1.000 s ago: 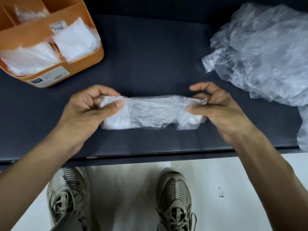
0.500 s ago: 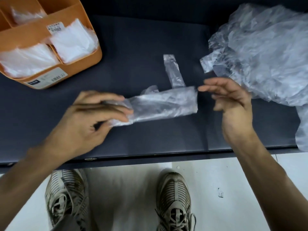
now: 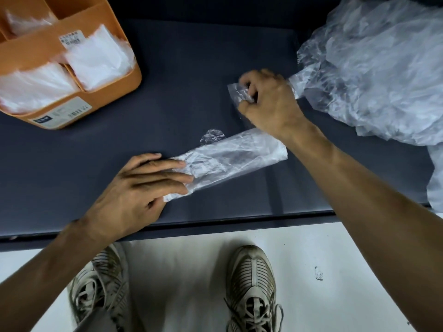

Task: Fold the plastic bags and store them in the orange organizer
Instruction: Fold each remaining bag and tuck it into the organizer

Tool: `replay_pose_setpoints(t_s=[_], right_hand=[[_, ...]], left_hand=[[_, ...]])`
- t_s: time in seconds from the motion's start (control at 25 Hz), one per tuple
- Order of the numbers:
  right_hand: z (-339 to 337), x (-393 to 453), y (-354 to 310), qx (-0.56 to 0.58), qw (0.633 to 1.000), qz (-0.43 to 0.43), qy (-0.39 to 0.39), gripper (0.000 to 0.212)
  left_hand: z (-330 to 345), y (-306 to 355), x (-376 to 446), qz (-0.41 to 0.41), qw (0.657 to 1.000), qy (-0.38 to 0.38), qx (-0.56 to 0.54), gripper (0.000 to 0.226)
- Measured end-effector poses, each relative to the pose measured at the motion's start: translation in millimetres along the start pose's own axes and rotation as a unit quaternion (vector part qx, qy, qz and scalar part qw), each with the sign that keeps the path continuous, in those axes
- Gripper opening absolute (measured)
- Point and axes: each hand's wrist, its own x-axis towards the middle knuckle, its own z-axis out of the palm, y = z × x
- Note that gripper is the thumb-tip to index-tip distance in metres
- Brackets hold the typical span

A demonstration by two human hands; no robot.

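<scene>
While the left hand (image 3: 134, 188) lays its straight fingers flat on the near-left end of the folded bag (image 3: 230, 161), pinning it without gripping, the right hand (image 3: 268, 101) curls its fingers and thumb around a narrow strip of plastic (image 3: 236, 93) farther back. That strip looks like a handle of the same bag, though the wrist hides where the two would join, so I cannot tell for certain.

Outward from the fingers, the bag lies as a long crumpled band on the tabletop (image 3: 191, 68), slanting from the near edge up toward the right, with a small loose flap sticking up on its far side. A heap of unfolded bags (image 3: 374, 68) fills the far-right corner, its nearest fringe touching the back of the right hand. At the far-left corner sits the orange organizer (image 3: 112, 92), its compartments already holding folded white bags (image 3: 96, 56).

Such film is likely almost weightless, limp and slick, and it will probably spring open once pressure lifts. Holding it flat under a palm while pinching corners or the handle seems the safest grip; tugging hard could stretch or tear it.
</scene>
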Motion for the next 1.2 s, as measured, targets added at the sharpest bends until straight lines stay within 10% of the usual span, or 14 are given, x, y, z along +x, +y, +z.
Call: replay_pose_setpoints(t_s=[0.2, 0.52, 0.64, 0.8, 1.2], right_hand=[[-17, -26, 7, 0.318, 0.938, 0.098, 0.097, 0.007], [8, 2, 12, -0.017, 1.000, -0.016, 0.000, 0.028], [-1, -6, 6, 0.125, 0.991, -0.007, 0.055, 0.004], [-26, -51, -1, 0.330, 0.938, -0.003, 0.111, 0.027], [22, -106, 27, -0.026, 0.987, -0.107, 0.118, 0.022]], left_hand=[[3, -3, 0, 0.000, 1.000, 0.008, -0.007, 0.035], [5, -4, -3, 0.007, 1.000, 0.020, -0.004, 0.036], [6, -4, -3, 0.014, 1.000, 0.021, -0.002, 0.036], [8, -7, -4, 0.020, 0.999, 0.033, 0.004, 0.034], [6, 0, -1, 0.006, 0.998, 0.063, 0.006, 0.037]])
